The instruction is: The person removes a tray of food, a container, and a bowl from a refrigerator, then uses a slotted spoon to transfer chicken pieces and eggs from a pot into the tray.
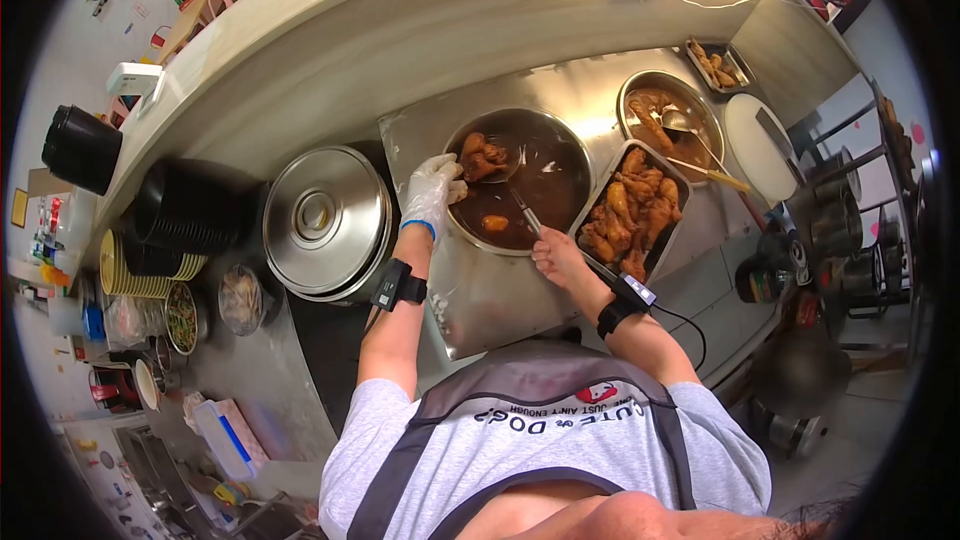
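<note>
A round steel pot [588, 155] of dark brown sauce stands on the steel counter. My left hand [433, 189], in a clear plastic glove with a blue band at the wrist, is at the pot's left rim, its fingers bent beside a piece of browned chicken [482, 157]. Whether the fingers touch the chicken is unclear. My bare right hand [557, 256] is closed round the metal handle of a ladle [527, 212], at the pot's lower right rim. The ladle's head is at the chicken, partly hidden by it. A small orange-brown piece [495, 223] floats in the sauce.
Right of the pot is a rectangular tray [682, 180] heaped with chicken pieces. Behind it stand a second sauce pot [625, 100] with a ladle, a small tray [745, 80] and a white lid [757, 147]. A large lidded steel pot [325, 215] is on the left.
</note>
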Tool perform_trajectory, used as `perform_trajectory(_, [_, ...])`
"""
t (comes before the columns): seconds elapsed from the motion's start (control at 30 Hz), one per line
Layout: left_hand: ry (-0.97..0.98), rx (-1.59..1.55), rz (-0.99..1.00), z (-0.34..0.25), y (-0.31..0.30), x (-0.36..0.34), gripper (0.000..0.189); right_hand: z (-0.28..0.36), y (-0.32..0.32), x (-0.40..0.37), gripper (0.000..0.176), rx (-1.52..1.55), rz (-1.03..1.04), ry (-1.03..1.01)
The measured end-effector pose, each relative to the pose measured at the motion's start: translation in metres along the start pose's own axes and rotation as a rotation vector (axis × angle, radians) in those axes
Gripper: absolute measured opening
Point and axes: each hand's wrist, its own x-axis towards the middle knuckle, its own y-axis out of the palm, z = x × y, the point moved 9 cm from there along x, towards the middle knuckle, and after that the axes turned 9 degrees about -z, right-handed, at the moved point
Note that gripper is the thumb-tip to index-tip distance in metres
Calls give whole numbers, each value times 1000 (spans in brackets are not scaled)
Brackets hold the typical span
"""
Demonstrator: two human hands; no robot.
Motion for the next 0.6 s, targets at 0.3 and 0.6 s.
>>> perform_trajectory(0.3, [76, 110, -35, 7, 4, 13, 42, -2, -5, -31, 21, -10, 67, -4])
perform_trajectory(0.6, [726, 886, -16, -47, 53, -14, 67, 11, -18, -94, 19, -37, 43, -29])
